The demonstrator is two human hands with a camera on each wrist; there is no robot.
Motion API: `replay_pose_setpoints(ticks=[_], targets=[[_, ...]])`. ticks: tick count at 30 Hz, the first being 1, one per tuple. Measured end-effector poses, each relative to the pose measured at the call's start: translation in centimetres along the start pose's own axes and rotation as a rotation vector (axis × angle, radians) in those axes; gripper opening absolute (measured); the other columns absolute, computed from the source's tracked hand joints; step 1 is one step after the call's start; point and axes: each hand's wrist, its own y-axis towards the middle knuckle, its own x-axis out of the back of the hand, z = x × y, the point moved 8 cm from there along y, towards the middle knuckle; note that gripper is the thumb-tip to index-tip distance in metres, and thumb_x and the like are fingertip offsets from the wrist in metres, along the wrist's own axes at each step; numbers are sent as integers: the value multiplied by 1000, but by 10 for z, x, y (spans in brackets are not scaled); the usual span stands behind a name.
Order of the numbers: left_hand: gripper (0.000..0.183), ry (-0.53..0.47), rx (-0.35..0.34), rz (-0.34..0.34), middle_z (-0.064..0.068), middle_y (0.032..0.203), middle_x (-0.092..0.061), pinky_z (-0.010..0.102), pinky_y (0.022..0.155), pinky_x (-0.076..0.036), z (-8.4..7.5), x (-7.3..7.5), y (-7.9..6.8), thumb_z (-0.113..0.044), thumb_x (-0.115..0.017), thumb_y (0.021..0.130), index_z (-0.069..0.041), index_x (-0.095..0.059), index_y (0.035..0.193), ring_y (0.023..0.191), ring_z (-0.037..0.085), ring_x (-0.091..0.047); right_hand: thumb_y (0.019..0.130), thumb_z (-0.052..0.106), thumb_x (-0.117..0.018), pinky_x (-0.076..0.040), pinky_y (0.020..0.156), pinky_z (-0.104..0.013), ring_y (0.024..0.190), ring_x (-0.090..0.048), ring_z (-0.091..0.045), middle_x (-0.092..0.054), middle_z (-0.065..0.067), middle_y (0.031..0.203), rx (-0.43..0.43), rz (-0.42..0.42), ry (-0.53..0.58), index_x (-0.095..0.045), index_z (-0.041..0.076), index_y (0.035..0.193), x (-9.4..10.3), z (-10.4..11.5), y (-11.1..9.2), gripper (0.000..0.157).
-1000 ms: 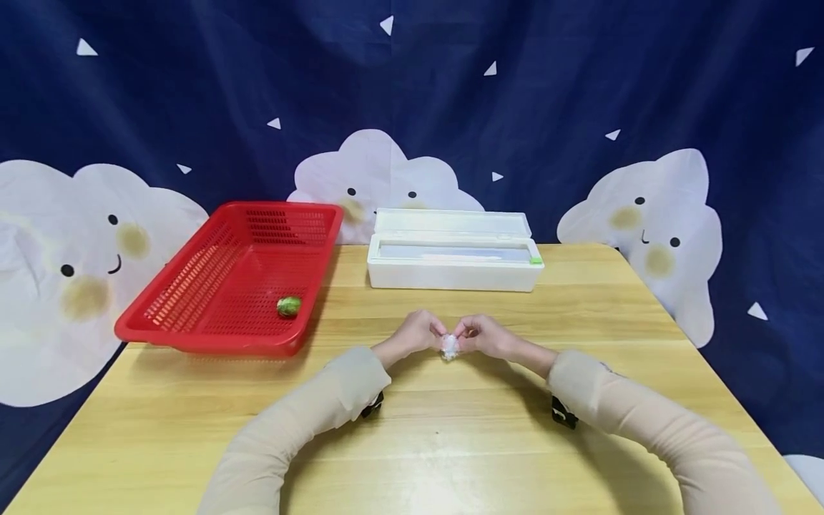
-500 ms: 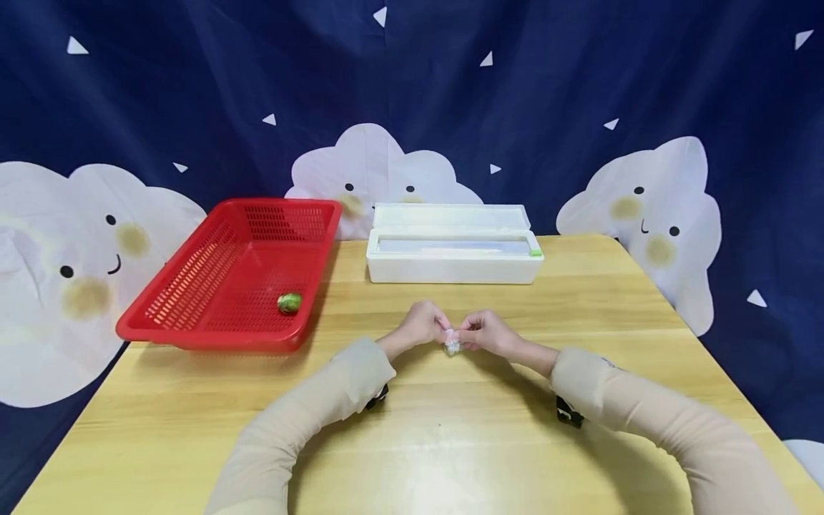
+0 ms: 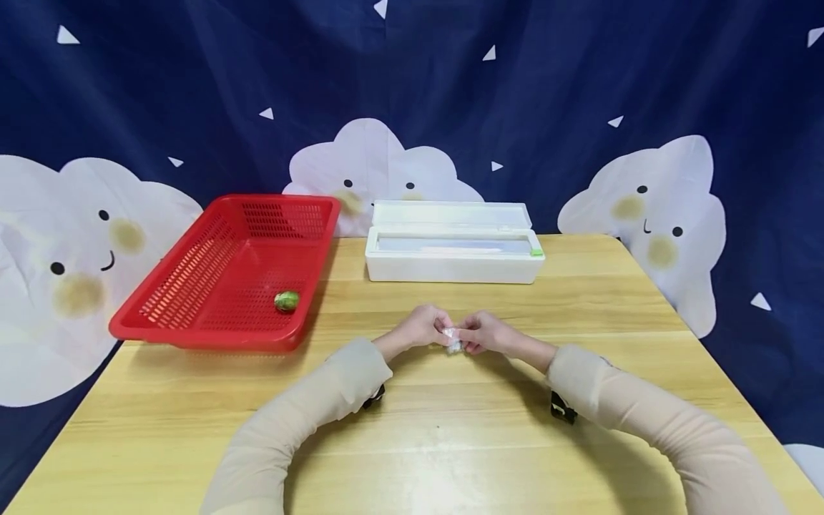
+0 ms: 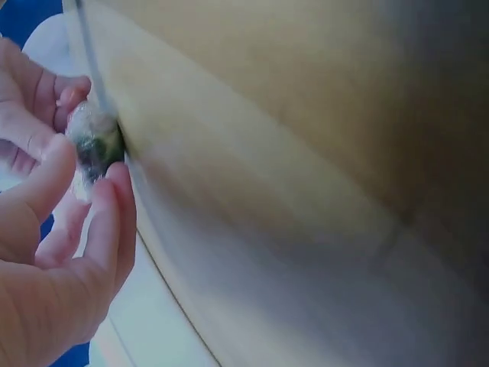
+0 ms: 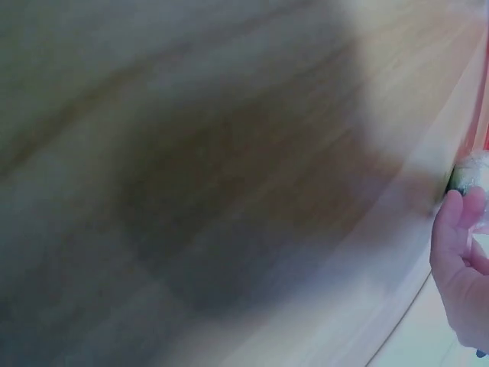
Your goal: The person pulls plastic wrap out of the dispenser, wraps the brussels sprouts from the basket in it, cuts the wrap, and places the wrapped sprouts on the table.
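A small dark-green, round vegetable wrapped in crinkled cling film is between my two hands, just above the middle of the table. My left hand pinches it between thumb and fingers from the left. From the right, my right hand grips the film with thumb and fingertips. In the right wrist view the wrapped vegetable shows only in part at the right edge. Fingers hide much of it in the head view, where a whitish bit of film shows.
Behind the hands stands a long white cling film box with its lid raised and a green slider at its right end. To the left is a red plastic basket holding one small green vegetable. A dark blue cloud-print curtain hangs behind the wooden table.
My fingers have shifted slightly on the wrapped vegetable, and the film between them looks turned and pressed in. The basket and box have stayed put; the head view has tilted a little.
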Motion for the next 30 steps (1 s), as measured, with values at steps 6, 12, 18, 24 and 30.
replay_pose_setpoints(ticks=[6,12,18,24,30], targets=[[17,61,-8,-46,9,74,-67,16,60,-46,-3,0,2,3,-77,64,2,-67,77,65,11,-57,90,4,-52,-49,60,-22,63,-51,-10,-58,-6,78,65,23,-85,-55,-14,102,-1,10,-1,22],[18,76,-7,-58,11,78,-68,16,60,-48,-1,6,4,4,-76,66,3,-67,81,68,14,-61,92,11,-53,-49,57,-22,62,-54,-12,-61,-9,76,108,-27,-183,-58,-10,103,3,15,0,24],[22,54,29,-48,12,80,-68,17,61,-49,4,6,4,4,-78,64,3,-67,84,69,14,-61,92,10,-52,-51,64,-23,66,-53,-10,-58,-4,76,9,45,4,-53,-14,107,0,0,4,29],[19,61,37,-44,8,71,-68,15,58,-47,7,-1,2,-1,-81,60,1,-69,75,60,8,-59,91,6,-52,-49,65,-22,67,-51,-9,-54,0,73,-53,65,115,-53,-13,104,-6,-13,1,23],[19,29,-64,-8,10,77,-66,16,60,-48,-1,-1,1,4,-77,64,3,-64,79,66,10,-58,89,7,-55,-52,68,-28,71,-55,-12,-59,-6,80,97,31,8,-53,-14,105,1,1,-6,26]])
